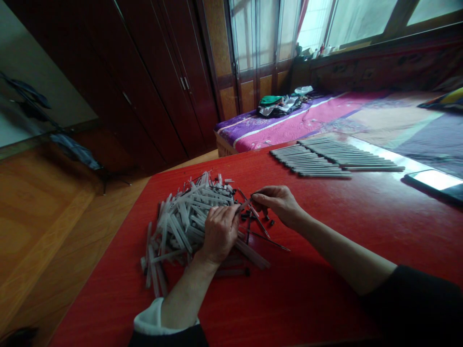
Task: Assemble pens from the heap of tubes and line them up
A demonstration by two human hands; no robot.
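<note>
Between my two hands runs a translucent pen barrel [245,205], slanting up to the right above the table. My left hand [222,229] is closed around its lower end, beside the pile. The thumb and fingers of my right hand [277,201] pinch at the upper end, where something small and dark shows, too small to name. A heap of loose whitish pen barrels [181,221] lies to the left. Thin pen refills [269,238] and small black caps [272,222] are scattered below my right hand.
Assembled-looking pens [314,161] lie in two neat rows at the back of the red table [325,299]. A phone [434,185] rests at the right edge. Beyond stands a bed [289,127] with folded clothes [282,103]; dark wardrobes [155,82] line the back.
</note>
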